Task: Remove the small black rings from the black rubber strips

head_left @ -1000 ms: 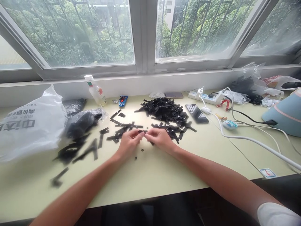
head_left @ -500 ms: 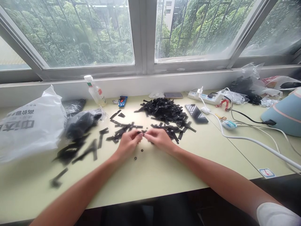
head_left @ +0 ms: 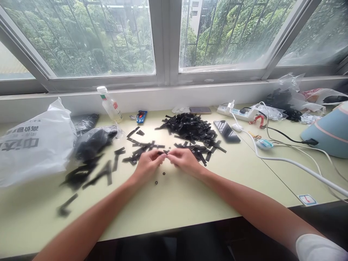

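Note:
My left hand [head_left: 150,163] and my right hand [head_left: 184,159] meet over the middle of the table, fingertips nearly touching. Both are closed in a pinch on a small black strip [head_left: 161,152], mostly hidden by the fingers. Just behind my right hand rises a big heap of black strips [head_left: 189,127]. More loose black strips [head_left: 144,148] lie behind my left hand. Two small dark ring-shaped pieces [head_left: 164,173] rest on the table in front of my hands.
On the left are a white plastic bag [head_left: 38,141], a dark bundle in clear plastic [head_left: 94,143] and a bottle [head_left: 109,104]. To the right lie a phone [head_left: 226,131], a power strip [head_left: 239,112], white cables [head_left: 288,162] and a blue cone-shaped object [head_left: 327,132].
Almost nothing differs. My fingertips have shifted very slightly around the black strip, and both hands stay in the same place.

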### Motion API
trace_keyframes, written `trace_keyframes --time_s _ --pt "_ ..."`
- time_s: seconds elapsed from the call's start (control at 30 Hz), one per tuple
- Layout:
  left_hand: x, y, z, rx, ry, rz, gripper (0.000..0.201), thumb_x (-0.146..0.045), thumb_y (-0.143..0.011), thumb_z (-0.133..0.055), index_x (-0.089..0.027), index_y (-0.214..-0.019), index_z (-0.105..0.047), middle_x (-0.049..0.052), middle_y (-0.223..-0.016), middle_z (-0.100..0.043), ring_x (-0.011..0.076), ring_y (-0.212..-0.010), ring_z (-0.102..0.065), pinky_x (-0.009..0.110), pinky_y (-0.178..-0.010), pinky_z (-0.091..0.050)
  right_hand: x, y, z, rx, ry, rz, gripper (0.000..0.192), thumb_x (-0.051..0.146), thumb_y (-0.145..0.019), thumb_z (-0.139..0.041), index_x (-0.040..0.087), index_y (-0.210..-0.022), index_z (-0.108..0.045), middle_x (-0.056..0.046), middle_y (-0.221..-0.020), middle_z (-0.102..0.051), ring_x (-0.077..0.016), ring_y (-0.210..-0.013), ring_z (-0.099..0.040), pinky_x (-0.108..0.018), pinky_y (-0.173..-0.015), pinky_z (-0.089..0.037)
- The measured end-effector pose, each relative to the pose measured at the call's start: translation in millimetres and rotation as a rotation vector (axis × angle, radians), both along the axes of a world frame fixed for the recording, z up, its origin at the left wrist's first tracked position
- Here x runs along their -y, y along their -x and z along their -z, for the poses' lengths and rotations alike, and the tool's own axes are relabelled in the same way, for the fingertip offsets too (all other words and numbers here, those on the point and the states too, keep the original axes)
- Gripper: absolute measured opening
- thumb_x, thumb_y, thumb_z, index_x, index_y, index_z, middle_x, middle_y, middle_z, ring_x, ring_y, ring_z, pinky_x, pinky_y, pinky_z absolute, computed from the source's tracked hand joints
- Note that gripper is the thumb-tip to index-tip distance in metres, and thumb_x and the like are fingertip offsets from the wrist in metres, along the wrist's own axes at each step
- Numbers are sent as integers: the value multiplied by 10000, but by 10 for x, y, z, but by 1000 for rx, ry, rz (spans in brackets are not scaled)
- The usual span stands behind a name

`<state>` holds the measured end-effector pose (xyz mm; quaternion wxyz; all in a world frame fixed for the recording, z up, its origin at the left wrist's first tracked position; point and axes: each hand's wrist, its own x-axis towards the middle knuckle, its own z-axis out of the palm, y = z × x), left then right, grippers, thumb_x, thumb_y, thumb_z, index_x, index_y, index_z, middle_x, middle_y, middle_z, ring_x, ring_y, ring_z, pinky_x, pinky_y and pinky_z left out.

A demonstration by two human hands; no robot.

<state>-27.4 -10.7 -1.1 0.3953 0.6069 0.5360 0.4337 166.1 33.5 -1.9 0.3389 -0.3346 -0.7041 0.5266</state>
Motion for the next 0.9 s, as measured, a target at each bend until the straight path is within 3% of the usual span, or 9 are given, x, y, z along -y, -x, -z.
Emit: trace_keyframes --time_s 0.43,0.57,0.73,0.9 --pt "-46 48 21 81 49 70 294 -459 -876 -662 -180 -961 -700 12 -753 -610 130 -673 -535 262 -651 -456 -9 -9 -5 -8 24 -23 194 325 -874 -608 167 -846 -716 5 -674 -621 -103 -577 -541 -216 -530 -409" --pt "-35 53 35 19 13 68 298 -451 -878 -665 -189 -1013 -701 14 -757 -626 134 -673 -542 253 -624 -449 -9 -10 -13 -10 45 -25 179 299 -865 -603 161 -841 -714 14 -644 -604 -91 -539 -508 -212 -507 -387" --pt "-21 53 42 -84 -117 75 249 -413 -904 -641 -191 -998 -701 45 -897 -683 161 -801 -605 269 -715 -487 -24 -17 3 -9 52 -43 202 345 -871 -617 163 -839 -700 13 -655 -605 -96 -554 -522 -218 -528 -398" --pt "-43 77 54 -43 -53 98 272 -431 -927 -605 -186 -1003 -694 21 -763 -643 143 -695 -580 267 -661 -482 -33 -19 -4 -2 30 -48 224 369 -879 -617 165 -817 -690 9 -669 -605 -98 -575 -520 -217 -525 -384"
